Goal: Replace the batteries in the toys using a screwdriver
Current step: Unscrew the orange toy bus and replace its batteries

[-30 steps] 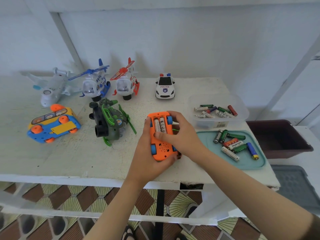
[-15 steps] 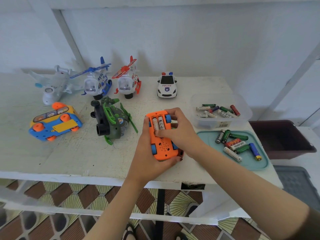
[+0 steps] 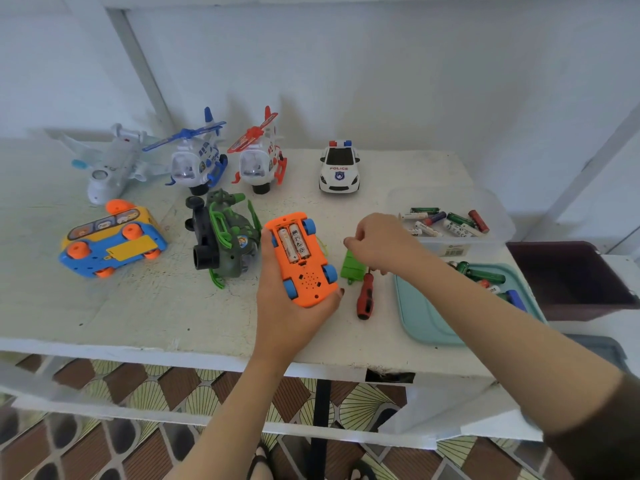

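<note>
White surface point(image 3: 138, 306), wall point(image 3: 381, 81) at 12, tray point(image 3: 422, 317) at 3. L hand point(image 3: 287, 317) grips car point(image 3: 304, 261); R hand point(image 3: 381, 244): fingers curled, hold unclear.

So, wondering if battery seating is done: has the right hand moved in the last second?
Yes. The right hand left the orange car, moving right toward the clear battery box.

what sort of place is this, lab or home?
Likely a home, perhaps a porch: worn white table spread with toys, patterned floor tiles, plain white wall.
</note>
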`<move>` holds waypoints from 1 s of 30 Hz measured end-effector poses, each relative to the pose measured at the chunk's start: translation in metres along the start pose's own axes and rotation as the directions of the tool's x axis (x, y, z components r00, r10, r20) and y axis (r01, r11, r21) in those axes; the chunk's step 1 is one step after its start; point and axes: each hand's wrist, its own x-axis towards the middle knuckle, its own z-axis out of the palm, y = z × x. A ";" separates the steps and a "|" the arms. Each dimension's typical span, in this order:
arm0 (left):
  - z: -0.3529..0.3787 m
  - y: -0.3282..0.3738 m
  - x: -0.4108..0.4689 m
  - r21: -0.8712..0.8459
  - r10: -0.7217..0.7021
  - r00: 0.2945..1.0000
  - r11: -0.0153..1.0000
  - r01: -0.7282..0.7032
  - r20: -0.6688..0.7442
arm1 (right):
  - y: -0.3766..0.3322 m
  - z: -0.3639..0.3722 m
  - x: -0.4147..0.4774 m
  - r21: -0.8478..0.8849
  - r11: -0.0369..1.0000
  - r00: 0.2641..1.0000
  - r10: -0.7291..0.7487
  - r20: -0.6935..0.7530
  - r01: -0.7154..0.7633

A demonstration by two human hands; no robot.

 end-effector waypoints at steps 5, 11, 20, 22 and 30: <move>0.000 0.000 0.003 0.015 0.014 1.000 1.000 -0.014 -0.016 | -0.009 0.010 0.010 -0.274 0.961 0.998 0.044 0.039 -0.031; 0.000 -0.003 0.003 -0.002 0.018 1.000 1.000 -0.018 0.011 | -0.014 0.015 0.018 -0.321 0.944 0.988 0.119 0.100 -0.081; -0.002 -0.007 0.003 -0.016 0.023 1.000 1.000 -0.023 0.017 | -0.017 -0.001 0.010 -0.248 0.966 0.987 0.105 0.124 -0.071; -0.002 -0.008 0.003 -0.008 0.020 1.000 1.000 -0.020 0.011 | -0.017 -0.002 0.009 -0.237 0.969 0.989 0.102 0.111 -0.073; -0.003 -0.007 0.003 -0.020 0.007 1.000 1.000 -0.007 0.016 | -0.015 -0.006 0.007 -0.185 0.978 0.977 0.126 0.172 -0.094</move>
